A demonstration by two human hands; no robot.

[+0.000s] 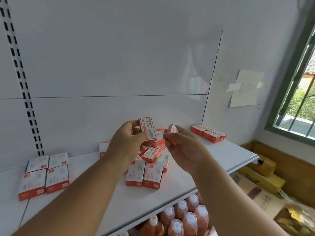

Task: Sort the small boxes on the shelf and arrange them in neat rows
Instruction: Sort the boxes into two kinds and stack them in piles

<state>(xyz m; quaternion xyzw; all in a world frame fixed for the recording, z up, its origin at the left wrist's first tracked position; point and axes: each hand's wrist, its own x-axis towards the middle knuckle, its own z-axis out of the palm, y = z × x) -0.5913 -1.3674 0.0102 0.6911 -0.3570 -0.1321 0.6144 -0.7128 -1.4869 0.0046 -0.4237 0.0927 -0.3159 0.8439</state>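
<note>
My left hand [127, 142] holds a small red-and-white box [148, 128] upright above the white shelf [221, 150], thumb on its face. My right hand [183, 147] pinches another small red-and-white box [173, 129] just to the right of it. Beneath both hands lies a loose pile of the same boxes [150, 155], with two larger boxes [144, 174] side by side at its front. A neat block of larger boxes [45, 174] sits at the shelf's left. A tidy stack of small boxes [208, 133] sits at the back right.
Orange bottles with white caps [184, 217] stand on the shelf below. Cardboard cartons [259, 183] lie on the floor to the right, under a barred window [300, 92]. A slotted upright [22, 82] runs up the back panel at left.
</note>
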